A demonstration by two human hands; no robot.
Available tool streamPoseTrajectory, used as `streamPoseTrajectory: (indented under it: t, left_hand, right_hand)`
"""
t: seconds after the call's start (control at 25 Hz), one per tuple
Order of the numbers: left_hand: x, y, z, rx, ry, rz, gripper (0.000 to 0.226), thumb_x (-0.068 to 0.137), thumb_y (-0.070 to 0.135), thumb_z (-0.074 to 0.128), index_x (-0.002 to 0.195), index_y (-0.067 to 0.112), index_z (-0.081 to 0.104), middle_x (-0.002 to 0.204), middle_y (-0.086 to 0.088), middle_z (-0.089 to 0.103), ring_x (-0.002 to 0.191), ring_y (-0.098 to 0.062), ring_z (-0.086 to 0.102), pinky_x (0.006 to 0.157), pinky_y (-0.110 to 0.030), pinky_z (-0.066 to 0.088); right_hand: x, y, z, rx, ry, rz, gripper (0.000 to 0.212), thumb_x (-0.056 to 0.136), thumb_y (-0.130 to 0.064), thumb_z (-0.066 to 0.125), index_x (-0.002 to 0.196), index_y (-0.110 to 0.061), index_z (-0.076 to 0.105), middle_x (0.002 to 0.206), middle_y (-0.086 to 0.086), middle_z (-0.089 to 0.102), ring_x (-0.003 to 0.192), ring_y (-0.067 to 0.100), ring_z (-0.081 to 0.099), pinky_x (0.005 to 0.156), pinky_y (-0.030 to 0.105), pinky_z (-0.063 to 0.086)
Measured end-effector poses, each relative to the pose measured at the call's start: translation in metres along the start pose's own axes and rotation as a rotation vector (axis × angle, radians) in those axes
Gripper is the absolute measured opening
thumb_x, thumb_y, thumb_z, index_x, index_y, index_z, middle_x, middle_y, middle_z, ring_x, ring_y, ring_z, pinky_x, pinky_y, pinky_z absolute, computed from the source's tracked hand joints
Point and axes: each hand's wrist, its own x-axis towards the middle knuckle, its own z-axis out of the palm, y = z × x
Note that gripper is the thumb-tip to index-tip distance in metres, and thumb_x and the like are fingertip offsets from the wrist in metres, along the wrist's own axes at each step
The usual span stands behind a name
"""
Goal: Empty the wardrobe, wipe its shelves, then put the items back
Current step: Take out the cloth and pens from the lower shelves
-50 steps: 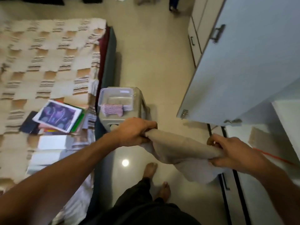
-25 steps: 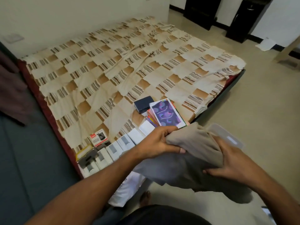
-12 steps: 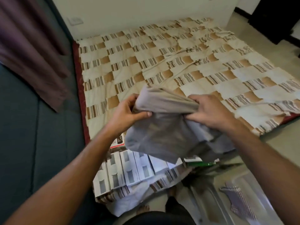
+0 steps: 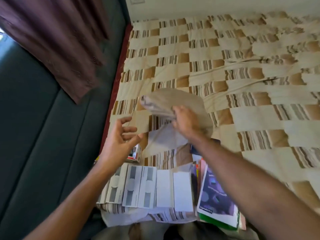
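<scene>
Probably a home bedroom: a bed (image 4: 225,70) under a checked cover, with a dark curtain (image 4: 57,40) beside.

Bedspread (image 4: 242,118): cream ground, checked with tan-brown squares and blocks of brown-and-white stripes.
Folded cloth (image 4: 173,101): plain beige-grey, a paler, almost white layer hanging beneath it.
Curtain (image 4: 60,40): deep maroon-purple, no pattern to make out.
Floor beside the bed (image 4: 34,135): dark teal-green.
Mattress edge (image 4: 119,70): a dark red strip along the bedspread's side.
Row of flat boxes (image 4: 147,186): white, three of them with grey printed shapes, two plain white.
Book (image 4: 214,193): purple cover with pale round spots, white border, green showing below it.
Small box (image 4: 135,154): red and white, blurred.
Wall (image 4: 207,4): off-white.
</scene>
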Motion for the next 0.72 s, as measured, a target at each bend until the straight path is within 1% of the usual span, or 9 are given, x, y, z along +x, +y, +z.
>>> streamPoseTrajectory:
  t: [0.12,0.2,0.28,0.36,0.44,0.52,0.56,0.64,0.72]
  left_hand:
    - [-0.004,-0.014,0.011,-0.004,-0.032,-0.079,0.054,0.089,0.021,0.073,0.135,0.035,0.047,0.112,0.005,0.067,0.096,-0.012,0.071,0.071,-0.026,0.059]
    - [-0.003,-0.025,0.013,0.003,-0.035,-0.121,0.051,0.090,0.017,0.072,0.132,0.034,0.050,0.112,0.004,0.068,0.095,-0.012,0.072,0.072,-0.022,0.058]
    - [-0.002,-0.033,0.010,0.013,-0.033,-0.152,0.049,0.090,0.016,0.073,0.130,0.034,0.052,0.111,0.002,0.070,0.095,-0.014,0.072,0.078,-0.027,0.059]
    - [0.000,-0.040,0.006,0.026,-0.030,-0.174,0.048,0.089,0.016,0.073,0.129,0.034,0.053,0.112,0.000,0.071,0.097,-0.017,0.072,0.083,-0.034,0.058]
    - [0.002,-0.045,0.006,0.024,-0.030,-0.195,0.046,0.090,0.015,0.072,0.127,0.034,0.054,0.112,-0.001,0.071,0.098,-0.018,0.072,0.083,-0.034,0.058]
    - [0.004,-0.047,0.009,0.033,-0.037,-0.198,0.046,0.090,0.015,0.072,0.127,0.034,0.054,0.112,0.001,0.071,0.098,-0.017,0.072,0.081,-0.032,0.058]
    - [0.005,-0.047,0.011,0.045,-0.049,-0.196,0.046,0.090,0.015,0.072,0.128,0.035,0.054,0.112,0.002,0.071,0.098,-0.017,0.072,0.081,-0.032,0.058]
    - [0.004,-0.046,0.013,0.067,-0.078,-0.192,0.046,0.090,0.018,0.073,0.128,0.036,0.054,0.112,0.004,0.070,0.098,-0.016,0.071,0.078,-0.031,0.058]
    - [0.003,-0.042,0.015,0.073,-0.107,-0.173,0.045,0.090,0.019,0.073,0.129,0.035,0.054,0.112,0.004,0.070,0.097,-0.015,0.071,0.076,-0.028,0.057]
  right_hand:
    - [-0.006,0.016,0.093,0.022,-0.296,0.051,0.020,0.092,-0.012,0.061,0.112,-0.019,0.062,0.109,0.006,0.064,0.099,0.024,0.062,0.085,0.035,0.052]
    - [-0.010,0.024,0.133,0.026,-0.456,0.037,0.020,0.088,-0.011,0.065,0.107,-0.018,0.065,0.108,0.008,0.067,0.101,0.026,0.064,0.086,0.034,0.052]
    - [0.000,0.030,0.148,0.064,-0.549,0.030,0.020,0.086,-0.014,0.069,0.104,-0.019,0.066,0.106,0.007,0.069,0.098,0.025,0.065,0.082,0.032,0.053]
    - [0.026,0.040,0.145,0.069,-0.529,0.021,0.008,0.092,-0.017,0.064,0.099,-0.020,0.066,0.102,0.006,0.068,0.095,0.024,0.066,0.078,0.031,0.054]
    - [0.066,0.056,0.141,-0.071,-0.357,0.063,0.013,0.097,-0.016,0.051,0.097,-0.022,0.062,0.111,0.010,0.066,0.107,0.030,0.062,0.092,0.040,0.051]
    - [0.096,0.071,0.136,-0.212,-0.186,0.139,0.028,0.097,-0.009,0.047,0.120,-0.019,0.058,0.129,0.013,0.058,0.122,0.034,0.051,0.104,0.047,0.040]
    - [0.104,0.074,0.131,-0.254,-0.146,0.158,0.039,0.095,-0.005,0.049,0.132,-0.018,0.053,0.135,0.013,0.054,0.127,0.034,0.047,0.105,0.049,0.036]
    - [0.104,0.077,0.124,-0.234,-0.136,0.162,0.048,0.093,-0.003,0.052,0.138,-0.018,0.050,0.138,0.011,0.052,0.129,0.032,0.046,0.105,0.050,0.035]
    - [0.088,0.079,0.117,-0.127,-0.116,0.178,0.044,0.094,-0.007,0.054,0.137,-0.017,0.054,0.140,0.010,0.051,0.127,0.033,0.047,0.105,0.047,0.036]
